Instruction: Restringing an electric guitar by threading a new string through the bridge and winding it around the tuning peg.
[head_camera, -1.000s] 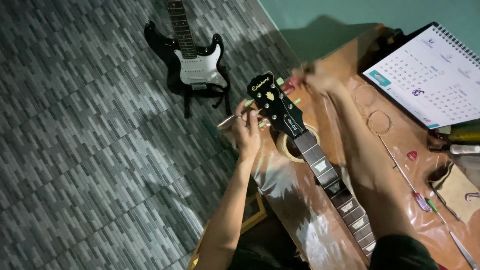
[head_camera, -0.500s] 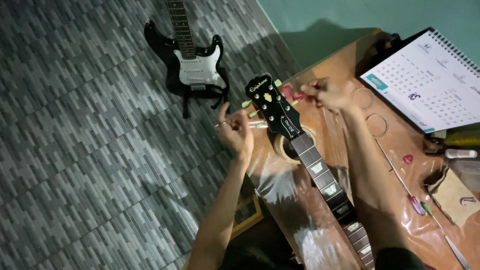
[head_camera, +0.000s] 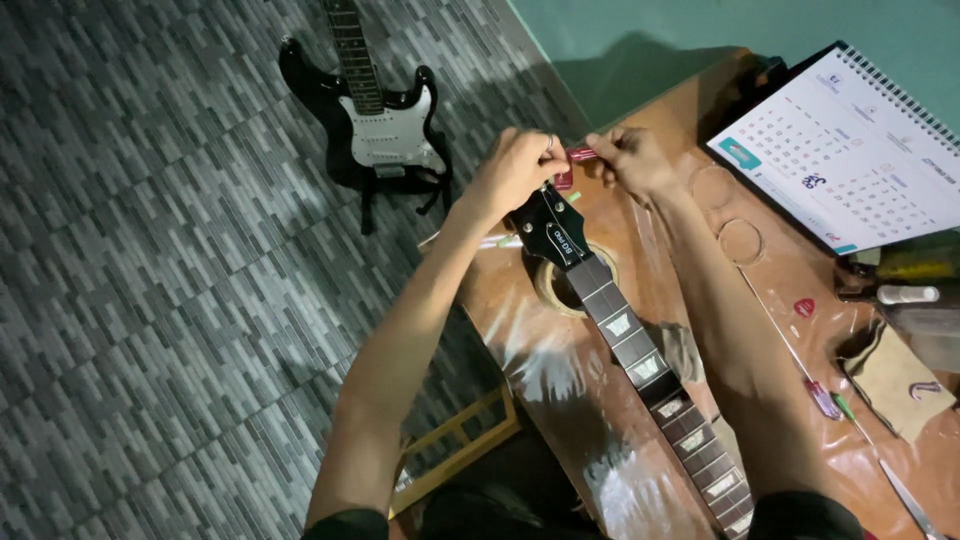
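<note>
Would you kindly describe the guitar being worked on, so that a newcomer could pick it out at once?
Start at the brown table on the right. On it lies a guitar neck running up to a black headstock, where the left hand and right hand meet. Unlike the black-and-white electric guitar on the grey floor, it shows pale inlays.

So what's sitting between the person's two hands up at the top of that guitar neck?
In the head view, a small red tool bridges the left hand and right hand, just above the black headstock.
</note>
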